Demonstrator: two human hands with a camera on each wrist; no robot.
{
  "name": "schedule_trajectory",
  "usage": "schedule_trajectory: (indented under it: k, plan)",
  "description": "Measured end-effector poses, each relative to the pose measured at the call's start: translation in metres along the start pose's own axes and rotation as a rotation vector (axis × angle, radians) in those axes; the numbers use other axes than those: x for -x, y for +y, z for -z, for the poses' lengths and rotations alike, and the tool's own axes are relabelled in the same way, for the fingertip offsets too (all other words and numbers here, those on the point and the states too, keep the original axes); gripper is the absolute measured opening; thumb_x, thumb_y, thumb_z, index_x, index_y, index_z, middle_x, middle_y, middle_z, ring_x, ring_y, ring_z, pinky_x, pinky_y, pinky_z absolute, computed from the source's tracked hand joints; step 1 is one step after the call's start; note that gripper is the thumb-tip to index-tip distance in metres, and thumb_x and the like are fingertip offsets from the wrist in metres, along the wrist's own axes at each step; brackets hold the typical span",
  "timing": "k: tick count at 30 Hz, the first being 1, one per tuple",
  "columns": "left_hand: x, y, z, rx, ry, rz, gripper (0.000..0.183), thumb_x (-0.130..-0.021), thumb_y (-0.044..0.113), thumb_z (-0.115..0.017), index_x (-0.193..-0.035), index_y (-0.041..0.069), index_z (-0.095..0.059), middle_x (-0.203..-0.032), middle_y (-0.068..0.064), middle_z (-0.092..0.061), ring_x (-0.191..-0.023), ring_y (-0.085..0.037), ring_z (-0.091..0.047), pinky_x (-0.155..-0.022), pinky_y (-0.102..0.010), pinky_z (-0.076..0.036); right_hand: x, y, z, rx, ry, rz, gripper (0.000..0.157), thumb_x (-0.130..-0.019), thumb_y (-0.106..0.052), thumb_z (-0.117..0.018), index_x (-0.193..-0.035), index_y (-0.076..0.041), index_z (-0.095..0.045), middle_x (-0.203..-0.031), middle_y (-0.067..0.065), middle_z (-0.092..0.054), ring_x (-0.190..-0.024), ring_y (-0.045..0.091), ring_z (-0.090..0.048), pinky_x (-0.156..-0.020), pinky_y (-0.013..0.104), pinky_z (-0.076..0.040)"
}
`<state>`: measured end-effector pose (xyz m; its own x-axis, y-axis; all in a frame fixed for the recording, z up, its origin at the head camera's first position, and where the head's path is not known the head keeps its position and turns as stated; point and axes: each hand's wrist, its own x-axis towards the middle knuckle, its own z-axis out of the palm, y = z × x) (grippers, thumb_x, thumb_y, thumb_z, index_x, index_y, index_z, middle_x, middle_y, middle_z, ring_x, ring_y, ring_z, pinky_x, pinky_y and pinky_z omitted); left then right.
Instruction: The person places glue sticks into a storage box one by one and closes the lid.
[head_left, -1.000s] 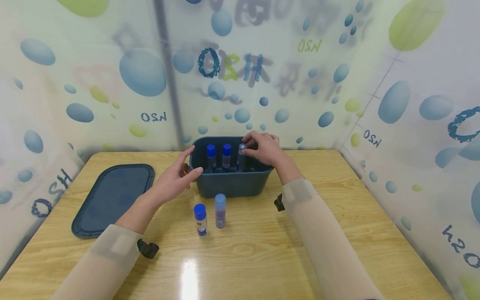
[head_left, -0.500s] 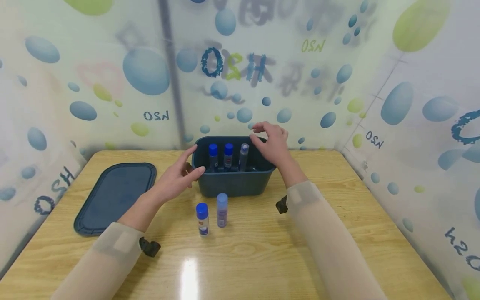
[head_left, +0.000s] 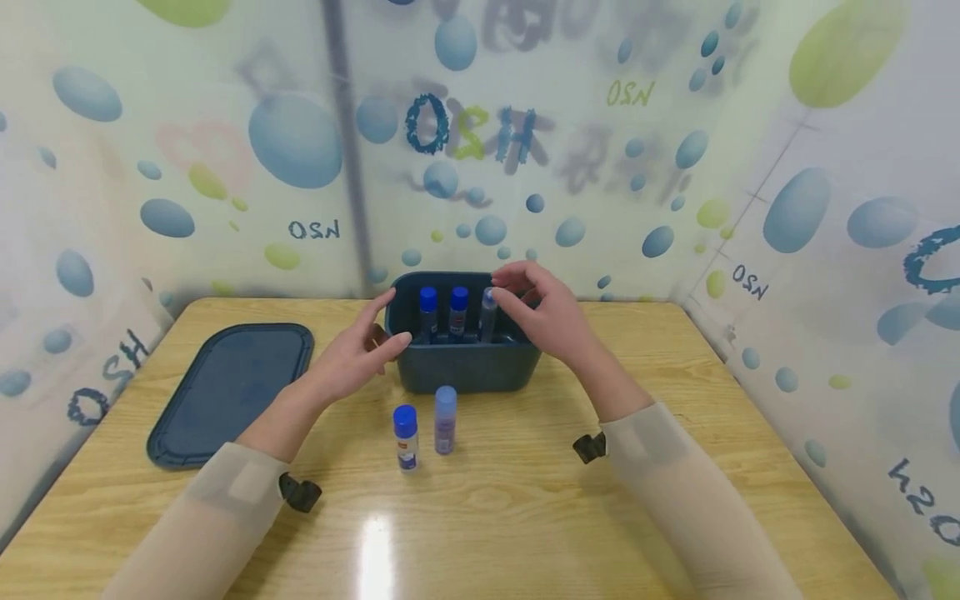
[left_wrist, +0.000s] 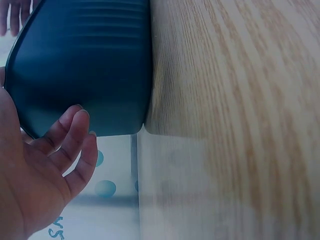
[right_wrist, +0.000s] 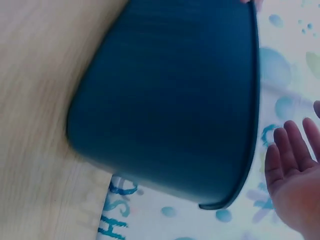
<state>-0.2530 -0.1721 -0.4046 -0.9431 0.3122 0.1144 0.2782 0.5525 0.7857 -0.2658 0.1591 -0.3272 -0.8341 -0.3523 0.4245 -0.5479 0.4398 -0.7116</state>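
A dark blue plastic bin (head_left: 465, 369) stands on the table. Inside it, two blue-capped glue sticks (head_left: 428, 315) and a grey, clear-topped tube (head_left: 487, 319) stand upright in a row. My left hand (head_left: 352, 358) is at the bin's left end, thumb and index finger spread along the rim; in the left wrist view its other fingers (left_wrist: 75, 135) lie loosely by the outer wall. My right hand (head_left: 551, 312) hovers over the bin's right end, thumb tip overlapping the grey tube's top. The right wrist view shows its fingers (right_wrist: 287, 155) extended, holding nothing.
In front of the bin stand another blue-capped glue stick (head_left: 406, 437) and a taller tube with a pale blue cap (head_left: 445, 421). The flat dark lid (head_left: 232, 392) lies left on the wooden table (head_left: 510, 517). A patterned wall covering (head_left: 487, 183) rises behind.
My right hand lets go of the grey tube's top, lifts to the right, then comes back left over it. The left hand keeps its place at the bin's left rim.
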Motion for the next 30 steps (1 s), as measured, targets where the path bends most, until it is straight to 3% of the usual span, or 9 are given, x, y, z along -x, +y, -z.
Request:
schedule_trajectory:
  k: [9,16,24,30]
  plan:
    - [0.000,-0.002,0.001,-0.004,0.002,0.000,0.084,-0.110,0.058,-0.059,-0.177,0.037,-0.013,-0.105,-0.014,-0.066,-0.086,-0.039,-0.068,-0.076,-0.041,-0.056,0.041,-0.019,-0.005,-0.005,-0.113,0.022,0.026,-0.110,-0.021,-0.069,-0.135,-0.014,-0.070,-0.132,0.009,-0.074,-0.113,0.020,-0.068,-0.097,0.045,-0.056]
    - [0.000,-0.001,0.001,-0.001,-0.002,-0.002,0.084,-0.110,0.058,-0.060,-0.177,0.037,-0.014,-0.105,-0.013,-0.066,-0.086,-0.039,-0.068,-0.076,-0.041,-0.056,0.065,-0.024,-0.016,-0.010,-0.220,0.023,0.026,-0.108,-0.020,-0.073,-0.133,-0.013,-0.072,-0.124,0.003,-0.074,-0.097,0.015,-0.066,-0.083,0.033,-0.058]
    - [-0.001,-0.001,0.000,-0.007,0.003,0.007,0.085,-0.109,0.060,-0.060,-0.177,0.037,-0.014,-0.104,-0.014,-0.067,-0.086,-0.039,-0.068,-0.076,-0.041,-0.056,0.073,-0.019,-0.035,-0.073,-0.429,-0.039,0.039,-0.106,-0.022,-0.076,-0.143,-0.015,-0.064,-0.136,0.003,-0.071,-0.097,0.015,-0.069,-0.086,0.028,-0.060]
    - [-0.002,-0.002,0.000,-0.008,-0.001,0.006,0.084,-0.109,0.061,-0.059,-0.177,0.038,-0.014,-0.105,-0.014,-0.067,-0.087,-0.039,-0.068,-0.076,-0.040,-0.056,0.073,-0.014,-0.047,-0.098,-0.506,-0.079,0.051,-0.105,-0.020,-0.077,-0.151,-0.015,-0.056,-0.145,0.004,-0.068,-0.099,0.012,-0.072,-0.090,0.029,-0.061]
